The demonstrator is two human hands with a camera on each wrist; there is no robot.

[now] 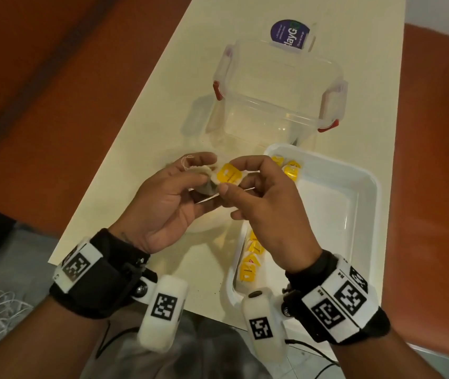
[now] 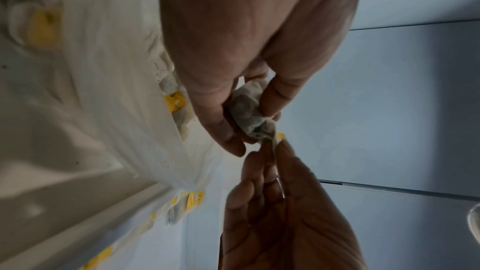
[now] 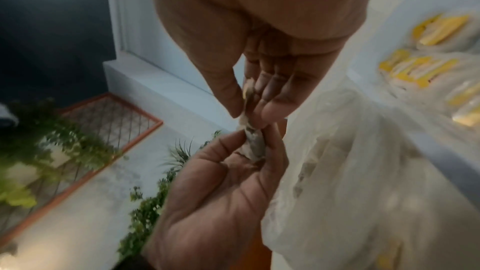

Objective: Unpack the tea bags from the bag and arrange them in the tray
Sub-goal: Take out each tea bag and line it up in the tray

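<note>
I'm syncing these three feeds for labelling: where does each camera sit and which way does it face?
Head: on the head, facing down at the table; both hands and the tray show.
Left wrist: along the left hand, fingers gripping a tea bag.
Right wrist: along the right hand, beside the plastic bag.
All three share both hands on the tea bag.

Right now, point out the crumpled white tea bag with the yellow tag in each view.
Head: tea bag centre, held between left hand and right hand, above the table.
Left wrist: centre, pinched by the left hand's fingers.
Right wrist: centre, between both hands.
Shared landmark: white tray holding yellow-tagged tea bags.
</note>
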